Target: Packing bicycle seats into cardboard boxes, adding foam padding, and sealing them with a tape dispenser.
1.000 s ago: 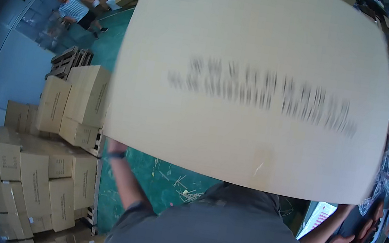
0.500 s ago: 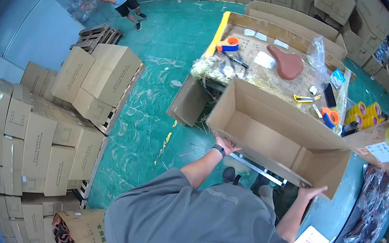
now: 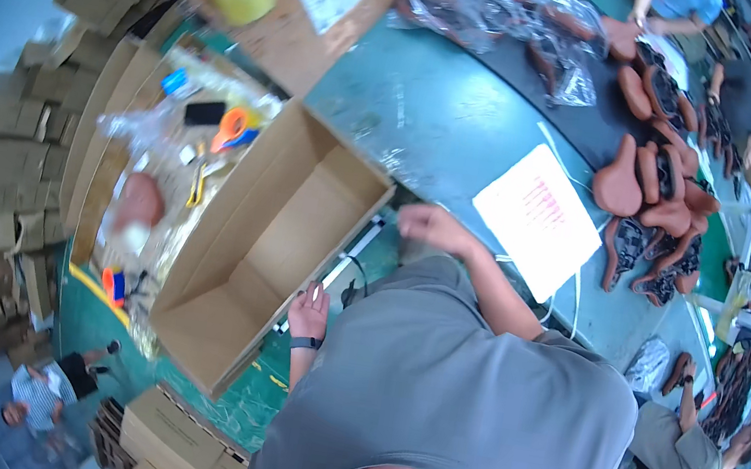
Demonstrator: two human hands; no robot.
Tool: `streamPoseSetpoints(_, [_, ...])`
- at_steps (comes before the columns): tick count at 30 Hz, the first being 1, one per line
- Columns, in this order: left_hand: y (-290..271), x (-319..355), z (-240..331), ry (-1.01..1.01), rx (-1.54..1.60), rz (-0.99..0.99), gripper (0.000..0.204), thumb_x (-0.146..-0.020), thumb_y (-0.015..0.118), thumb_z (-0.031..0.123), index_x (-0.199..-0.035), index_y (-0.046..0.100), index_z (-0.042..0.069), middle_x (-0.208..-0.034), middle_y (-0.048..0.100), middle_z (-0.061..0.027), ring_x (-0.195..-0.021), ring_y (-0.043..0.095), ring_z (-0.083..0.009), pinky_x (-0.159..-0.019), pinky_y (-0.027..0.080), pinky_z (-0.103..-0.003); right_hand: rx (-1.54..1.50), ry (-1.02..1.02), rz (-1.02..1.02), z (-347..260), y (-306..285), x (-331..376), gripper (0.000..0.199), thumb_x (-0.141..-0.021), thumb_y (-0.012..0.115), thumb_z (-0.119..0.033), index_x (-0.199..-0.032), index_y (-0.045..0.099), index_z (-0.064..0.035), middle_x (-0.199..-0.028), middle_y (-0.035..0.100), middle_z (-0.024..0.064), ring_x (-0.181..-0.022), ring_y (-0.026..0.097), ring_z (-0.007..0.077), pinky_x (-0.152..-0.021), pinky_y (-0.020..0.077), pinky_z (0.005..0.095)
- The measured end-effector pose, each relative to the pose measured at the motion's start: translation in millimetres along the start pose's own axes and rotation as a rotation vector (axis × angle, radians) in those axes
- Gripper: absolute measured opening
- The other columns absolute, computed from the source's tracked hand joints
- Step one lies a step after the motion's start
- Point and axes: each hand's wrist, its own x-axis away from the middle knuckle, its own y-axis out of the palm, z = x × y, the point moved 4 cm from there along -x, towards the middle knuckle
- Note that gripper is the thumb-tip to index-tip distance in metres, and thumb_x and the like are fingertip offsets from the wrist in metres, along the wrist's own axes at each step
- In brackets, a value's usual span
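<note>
Left hand (image 3: 310, 307) touches open cardboard box (image 3: 269, 243); right hand (image 3: 428, 226) just beside it

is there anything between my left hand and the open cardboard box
Nothing visible. The left hand is open right beside the near long wall of the open cardboard box, with no object between them.

Brightly, evenly lit; glared on the white printed paper sheet (image 3: 537, 218); blurred and bent toward the black rim.

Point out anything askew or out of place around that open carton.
Nothing looks damaged or spilled. The open carton lies empty, flaps up, beside the left hand. The white sheet and brown saddles lie loose on the floor.
</note>
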Motion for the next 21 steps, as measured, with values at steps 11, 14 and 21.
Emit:
streamPoseSetpoints(11, [397.8, -7.9, -143.4, 0.025, -0.986, -0.213, 0.057, -0.115, 0.062, 0.026, -0.165, 0.047, 0.003, -0.156, 0.065, -0.0148, -0.137, 0.067, -0.0247, -0.112, 0.054, -0.038, 0.675, 0.847, 1.391, 169.3, -582.8, -44.9, 0.127, -0.078, 0.094, -0.053, -0.165, 0.028, 0.0117, -0.155, 0.056, 0.0328, -0.144, 0.055, 0.0492, -0.123, 0.0449, 0.0521])
streamPoseSetpoints(14, [482.1, -61.8, -191.5, 0.088, -1.119, -0.335, 0.059, -0.113, 0.067, 0.022, -0.164, 0.047, 0.001, -0.155, 0.065, -0.0167, -0.138, 0.066, -0.026, -0.115, 0.052, -0.038, 0.512, 0.818, 1.263, 197.2, -603.1, -65.1, 0.093, -0.08, 0.088, -0.045, -0.143, 0.049, 0.0124, -0.134, 0.069, 0.0376, -0.124, 0.069, 0.0499, -0.109, 0.0549, 0.0543])
streamPoseSetpoints(21, [665.8, -190.5, -303.3, 0.716, -1.65, -0.356, 0.108, -0.092, 0.09, 0.03, -0.175, 0.026, 0.004, -0.171, 0.04, -0.0341, -0.158, 0.047, -0.0416, -0.127, 0.042, -0.05, 0.028, 0.281, -0.251, 108.1, -464.5, -48.1, 0.035, -0.094, 0.083, -0.033, -0.105, 0.077, -0.0006, -0.094, 0.076, 0.0097, -0.082, 0.07, 0.0178, -0.074, 0.0555, 0.0392])
